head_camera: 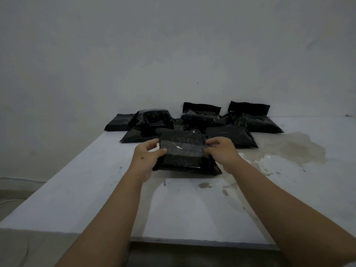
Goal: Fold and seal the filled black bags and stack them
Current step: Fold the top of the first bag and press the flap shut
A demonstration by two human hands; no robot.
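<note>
A filled black bag [185, 162] rests on the white table [96, 189] in front of me, its top flap folded over with a shiny strip [183, 148] across the fold. My left hand [146, 157] grips the bag's left end, thumb on the strip. My right hand [221, 151] holds the right end, fingers pinching the strip. Behind it lie several more black bags: a wrapped one [154, 117] sits on top of others at the left, and two with upright open flaps [201, 112] [250, 116] stand at the back.
A grey wall [173, 54] rises right behind the bags. A wet stain [289, 151] spreads over the table's right side. The table's left edge drops off to the floor [15, 197], and its near edge runs below my forearms.
</note>
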